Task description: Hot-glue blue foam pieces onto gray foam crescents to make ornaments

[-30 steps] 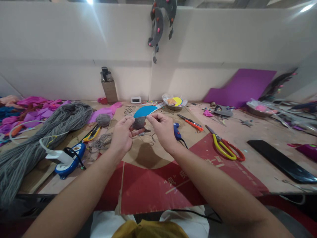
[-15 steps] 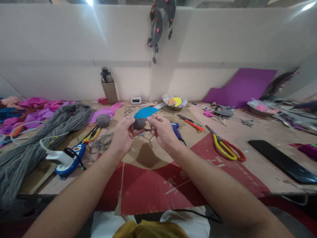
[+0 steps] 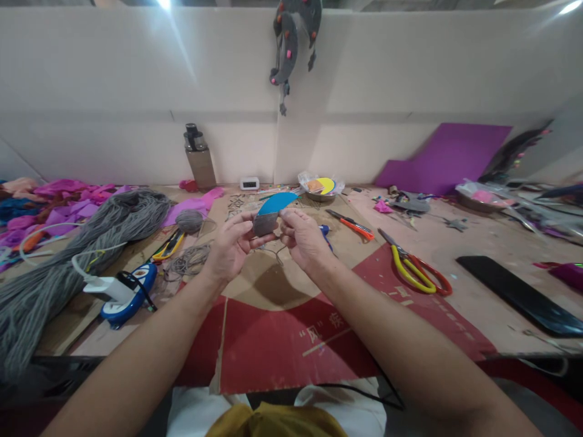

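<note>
Above the cardboard, both hands hold a flat blue piece (image 3: pixel 279 205) with a curved edge. Its lower part is covered in grey yarn (image 3: pixel 265 225), seemingly wound round it. My left hand (image 3: pixel 229 247) is closed on the left and lower side, fingers beneath it. On the right side, my right hand (image 3: pixel 301 235) pinches the edge with thumb and fingers. A loose grey strand (image 3: pixel 279 257) hangs below the hands. Left of my left hand lie a loose yarn tangle (image 3: pixel 191 261) and a small grey yarn ball (image 3: pixel 190 221).
Red-and-brown cardboard (image 3: pixel 268 346) covers the table's middle. Scissors (image 3: pixel 416 270), an orange cutter (image 3: pixel 350 226) and a black phone (image 3: pixel 519 294) lie right. A yellow cutter (image 3: pixel 169 246), blue power strip (image 3: pixel 130 297) and grey yarn hank (image 3: pixel 113 224) lie left. A blue glue gun (image 3: pixel 324 232) is partly hidden.
The blue piece has tilted and shifted slightly right, showing more of its grey yarn face. The left thumb has drawn back a little from its edge.
</note>
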`<state>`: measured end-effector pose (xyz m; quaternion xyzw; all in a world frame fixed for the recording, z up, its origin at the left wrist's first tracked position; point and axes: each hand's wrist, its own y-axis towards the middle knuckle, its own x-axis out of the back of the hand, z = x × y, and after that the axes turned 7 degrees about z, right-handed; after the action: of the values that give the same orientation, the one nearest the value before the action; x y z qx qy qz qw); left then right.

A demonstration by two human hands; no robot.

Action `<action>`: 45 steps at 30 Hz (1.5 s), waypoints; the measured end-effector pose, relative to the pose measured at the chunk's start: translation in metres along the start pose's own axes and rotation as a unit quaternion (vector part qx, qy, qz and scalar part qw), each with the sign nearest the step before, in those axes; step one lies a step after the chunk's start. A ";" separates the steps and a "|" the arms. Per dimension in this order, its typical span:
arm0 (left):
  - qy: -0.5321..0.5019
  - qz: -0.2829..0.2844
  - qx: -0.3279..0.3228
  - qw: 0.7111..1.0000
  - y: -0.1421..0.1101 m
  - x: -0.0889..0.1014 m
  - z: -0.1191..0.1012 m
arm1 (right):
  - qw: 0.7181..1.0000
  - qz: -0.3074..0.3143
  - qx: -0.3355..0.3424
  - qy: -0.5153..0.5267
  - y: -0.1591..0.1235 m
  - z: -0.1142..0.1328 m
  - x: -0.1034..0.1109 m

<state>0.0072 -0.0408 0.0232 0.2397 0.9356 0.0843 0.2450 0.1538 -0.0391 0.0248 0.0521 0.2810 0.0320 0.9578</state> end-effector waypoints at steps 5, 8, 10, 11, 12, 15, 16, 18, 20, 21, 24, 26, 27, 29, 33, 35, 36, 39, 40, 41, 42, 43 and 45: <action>0.026 -0.046 0.004 0.999 0.002 -0.002 0.002 | 0.999 -0.001 0.012 -0.032 -0.003 -0.002 -0.003; 0.032 -0.067 -0.004 0.997 0.002 -0.002 0.002 | 0.996 0.019 0.048 -0.078 -0.004 -0.004 -0.002; 0.025 -0.063 -0.004 0.998 0.003 -0.002 0.002 | 0.989 0.030 0.085 -0.120 -0.006 -0.006 -0.001; 0.021 -0.059 -0.002 0.998 0.002 -0.001 0.001 | 0.984 0.034 0.105 -0.141 -0.006 -0.006 0.000; 0.017 -0.054 -0.001 0.998 0.002 -0.001 0.001 | 0.979 0.036 0.121 -0.160 -0.007 -0.006 0.000; 0.013 -0.048 0.004 0.999 0.002 0.000 0.000 | 0.970 0.045 0.138 -0.197 -0.009 -0.006 0.001; 0.013 -0.047 0.005 0.999 0.002 0.000 0.000 | 0.968 0.048 0.137 -0.203 -0.009 -0.006 0.002; 0.017 -0.047 0.010 0.999 0.002 0.000 0.000 | 0.968 0.056 0.132 -0.207 -0.009 -0.006 0.002; 0.021 -0.050 0.014 0.998 0.002 0.000 0.001 | 0.969 0.060 0.127 -0.201 -0.009 -0.008 0.002; 0.023 -0.051 0.016 0.998 0.002 0.000 0.001 | 0.971 0.057 0.126 -0.194 -0.009 -0.009 0.002; 0.026 -0.033 0.013 0.999 0.001 -0.001 0.002 | 0.977 0.030 0.125 -0.170 -0.008 -0.010 0.002; 0.029 -0.001 0.000 1.000 -0.001 -0.003 0.003 | 0.980 0.009 0.126 -0.154 -0.007 -0.010 0.002; 0.030 0.015 -0.009 0.999 -0.002 -0.004 0.004 | 0.982 0.000 0.125 -0.145 -0.006 -0.010 0.002; 0.036 0.029 -0.016 0.999 -0.002 -0.006 0.005 | 0.984 -0.010 0.124 -0.130 -0.006 -0.008 0.003; 0.082 -0.003 0.000 0.997 0.000 -0.004 0.012 | 0.982 -0.013 0.132 -0.135 -0.006 -0.004 0.003; 0.117 -0.018 -0.017 0.993 0.002 -0.003 0.016 | 0.982 -0.016 0.130 -0.138 -0.006 -0.003 0.004; 0.130 -0.023 -0.030 0.991 0.003 -0.002 0.017 | 0.982 -0.017 0.125 -0.137 -0.006 -0.003 0.004; 0.139 -0.038 -0.049 0.988 0.005 -0.001 0.019 | 0.984 -0.003 0.106 -0.144 -0.006 -0.007 0.004; 0.131 -0.046 -0.045 0.989 0.006 -0.001 0.019 | 0.984 0.005 0.102 -0.149 -0.006 -0.008 0.004; 0.122 -0.054 -0.041 0.990 0.006 -0.001 0.018 | 0.983 0.011 0.098 -0.152 -0.007 -0.010 0.004; 0.109 -0.061 -0.037 0.991 0.006 -0.001 0.017 | 0.983 0.017 0.096 -0.155 -0.007 -0.011 0.004; 0.094 -0.065 -0.034 0.993 0.007 -0.001 0.016 | 0.983 0.023 0.095 -0.155 -0.008 -0.012 0.004; 0.057 -0.058 -0.025 0.996 0.006 -0.001 0.013 | 0.983 0.040 0.095 -0.151 -0.010 -0.013 0.003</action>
<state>0.0174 -0.0354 0.0139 0.1736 0.9580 0.1072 0.2016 0.1495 -0.0478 0.0111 0.1588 0.1329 0.0354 0.9777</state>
